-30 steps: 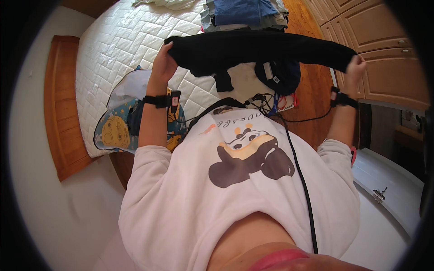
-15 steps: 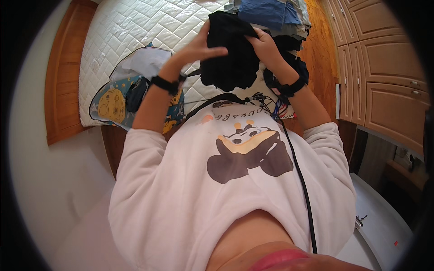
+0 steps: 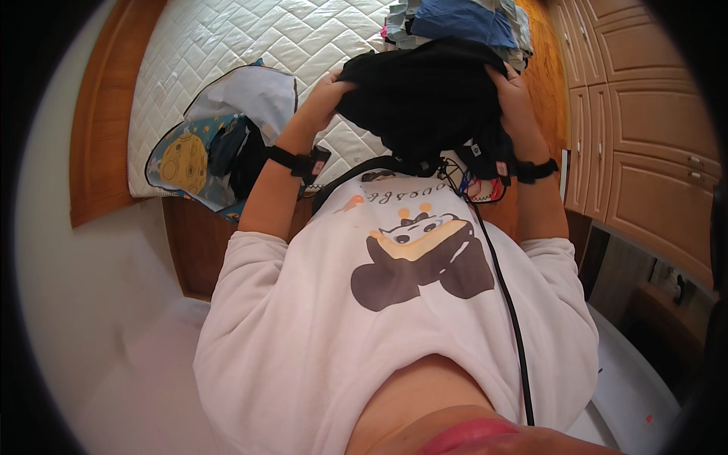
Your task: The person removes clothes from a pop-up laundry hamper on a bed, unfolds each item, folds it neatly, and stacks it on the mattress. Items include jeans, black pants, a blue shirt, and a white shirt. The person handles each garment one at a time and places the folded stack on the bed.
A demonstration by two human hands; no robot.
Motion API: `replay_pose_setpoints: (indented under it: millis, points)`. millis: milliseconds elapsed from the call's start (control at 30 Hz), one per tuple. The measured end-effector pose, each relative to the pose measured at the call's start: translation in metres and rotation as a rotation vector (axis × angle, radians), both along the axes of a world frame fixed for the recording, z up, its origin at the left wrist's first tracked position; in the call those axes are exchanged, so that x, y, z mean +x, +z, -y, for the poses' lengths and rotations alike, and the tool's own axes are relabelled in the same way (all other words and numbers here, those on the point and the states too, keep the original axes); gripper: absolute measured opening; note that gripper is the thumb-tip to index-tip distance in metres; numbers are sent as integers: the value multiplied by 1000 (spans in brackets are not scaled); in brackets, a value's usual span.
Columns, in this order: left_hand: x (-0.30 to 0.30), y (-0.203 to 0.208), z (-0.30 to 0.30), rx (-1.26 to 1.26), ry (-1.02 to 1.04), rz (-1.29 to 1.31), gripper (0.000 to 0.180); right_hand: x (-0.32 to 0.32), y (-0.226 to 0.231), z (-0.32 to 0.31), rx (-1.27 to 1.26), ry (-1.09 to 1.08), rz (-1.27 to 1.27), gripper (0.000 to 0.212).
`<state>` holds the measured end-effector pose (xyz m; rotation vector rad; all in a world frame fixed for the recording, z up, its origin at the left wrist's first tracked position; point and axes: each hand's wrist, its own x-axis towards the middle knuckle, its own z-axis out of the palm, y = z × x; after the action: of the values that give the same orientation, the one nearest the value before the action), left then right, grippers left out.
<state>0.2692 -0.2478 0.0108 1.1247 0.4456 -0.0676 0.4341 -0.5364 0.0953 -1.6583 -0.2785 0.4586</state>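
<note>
The black garment (image 3: 425, 91), bunched a moment earlier, had been drawn wide, apparently leaving it flatter for handling; its sides were gripped by the left hand (image 3: 326, 98) and right hand (image 3: 517, 100), well apart, over the quilted mattress (image 3: 265, 34).

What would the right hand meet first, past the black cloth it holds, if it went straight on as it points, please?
Past the black cloth, the right hand would probably meet the clothes pile, though their relative heights are unclear.
</note>
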Motion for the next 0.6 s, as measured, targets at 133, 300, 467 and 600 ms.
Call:
replay_pose_setpoints:
  millis: [133, 300, 467, 600]
  points:
    - [14, 32, 35, -337, -72, -159, 27, -30, -10, -1, -299, -83, 980, 24]
    - [40, 59, 62, -546, -166, -119, 30, -89, -27, -14, -26, 290, 507, 16]
    - [38, 57, 56, -171, -231, -61, 43, -74, -63, -16, -196, 380, 423, 26]
    - [32, 53, 67, -688, -653, -124, 37, -55, -83, -21, -274, 775, 345, 31]
